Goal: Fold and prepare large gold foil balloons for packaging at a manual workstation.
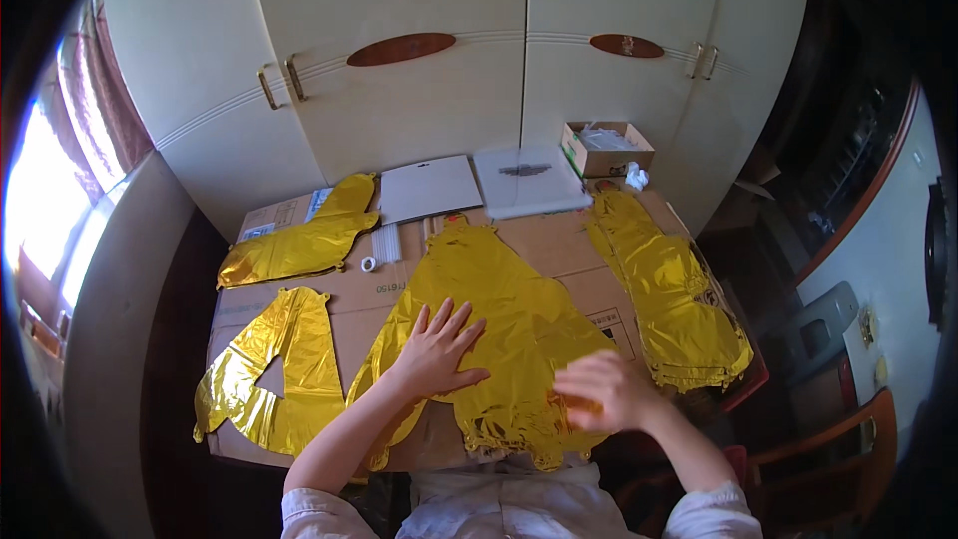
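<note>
A large flat gold foil balloon (499, 289), uninflated and creased, lies in the middle of the cardboard-covered table, its ruffled near edge close to my body. My left hand (439, 351) rests flat on it with the fingers spread. Over its right part is my right hand (609, 391), smeared by motion, its fingers bent downward; whether they pinch the foil does not show. To the left lies a gold foil balloon shaped like a letter A (304, 359). Another gold foil balloon (309, 240), L-shaped, sits at the far left. More gold foil (669, 289) lies along the right side.
Cardboard (369, 289) covers the table. At its back are a white flat board (431, 190), a clear plastic folder (529, 183), a small box (607, 148) with plastic bags and a crumpled tissue (637, 177). A tape roll (369, 265) lies near the left balloons. A wooden chair (828, 459) stands right.
</note>
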Motion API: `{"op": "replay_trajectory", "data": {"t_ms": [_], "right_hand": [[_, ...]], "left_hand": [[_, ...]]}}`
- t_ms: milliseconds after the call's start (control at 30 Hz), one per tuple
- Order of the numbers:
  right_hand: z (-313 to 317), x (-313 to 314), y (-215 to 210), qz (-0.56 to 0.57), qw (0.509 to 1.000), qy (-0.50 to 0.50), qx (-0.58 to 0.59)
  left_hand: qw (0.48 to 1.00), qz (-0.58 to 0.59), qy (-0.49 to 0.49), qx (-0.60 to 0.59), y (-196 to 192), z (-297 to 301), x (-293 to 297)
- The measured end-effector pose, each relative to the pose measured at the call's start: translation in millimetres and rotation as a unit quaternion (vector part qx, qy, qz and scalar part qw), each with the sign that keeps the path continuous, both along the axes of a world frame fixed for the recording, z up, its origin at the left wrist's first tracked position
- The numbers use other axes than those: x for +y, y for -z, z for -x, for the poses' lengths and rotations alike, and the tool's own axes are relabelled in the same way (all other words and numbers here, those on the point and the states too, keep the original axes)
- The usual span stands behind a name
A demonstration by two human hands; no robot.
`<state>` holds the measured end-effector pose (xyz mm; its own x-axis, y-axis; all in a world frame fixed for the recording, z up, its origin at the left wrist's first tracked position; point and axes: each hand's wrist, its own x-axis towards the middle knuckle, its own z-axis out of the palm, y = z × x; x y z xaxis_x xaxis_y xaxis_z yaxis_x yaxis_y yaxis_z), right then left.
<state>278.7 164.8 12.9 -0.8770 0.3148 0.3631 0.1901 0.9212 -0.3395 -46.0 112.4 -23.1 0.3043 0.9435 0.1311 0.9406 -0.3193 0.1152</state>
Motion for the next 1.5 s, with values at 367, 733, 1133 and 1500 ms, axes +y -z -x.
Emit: {"op": "replay_trajectory", "data": {"t_ms": [367,733,1133,1500], "right_hand": [[70,121,28,0.242,0.909,0.333,-0.067],[80,123,32,0.199,0.914,0.342,-0.090],[85,115,26,0.236,0.913,0.332,-0.035],[82,106,19,0.490,0.796,0.337,0.111]], "left_hand": [[1.000,-0.018,0.003,0.013,5,3,3],[0.999,-0.028,0.000,0.017,9,3,3],[1.000,-0.013,-0.005,0.009,8,2,4],[1.000,-0.009,-0.012,0.018,9,3,3]]}}
